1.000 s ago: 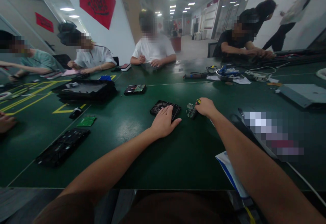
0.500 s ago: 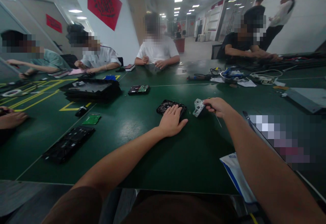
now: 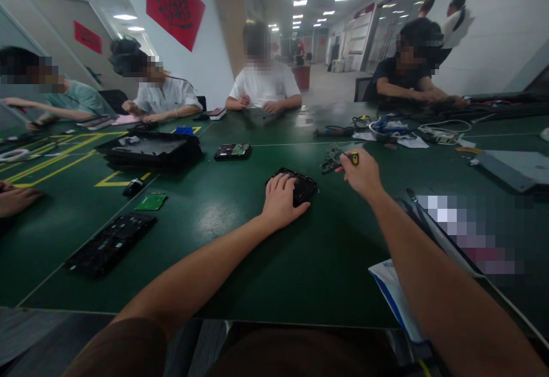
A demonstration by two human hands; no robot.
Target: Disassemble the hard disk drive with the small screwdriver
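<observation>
A black hard drive [image 3: 305, 188] lies on the green table in front of me. Across its left part rests my left hand [image 3: 281, 199], fingers spread and slightly bent, with the thumb apart at the near side. Just beyond the drive to the right, my right hand [image 3: 363, 177] is closed around a screwdriver [image 3: 354, 158] with a yellow and black handle. The same hand pinches a small circuit board [image 3: 331, 158] by its right end, held over the table. The screwdriver's shaft cannot be made out.
To the left lie a green circuit board [image 3: 151, 201], a long black plate-like part [image 3: 111, 242], a mouse [image 3: 134, 187] and a black tray-like casing [image 3: 150, 151]. Another hard drive [image 3: 232, 151] is farther back. Cables [image 3: 392, 128] and a grey metal box [image 3: 510, 168] are at right. Several people sit opposite.
My right hand has moved away from me and slightly left; the circuit board has turned, its pale face no longer showing. My left hand has slid left over the drive, its fingers more bent.
</observation>
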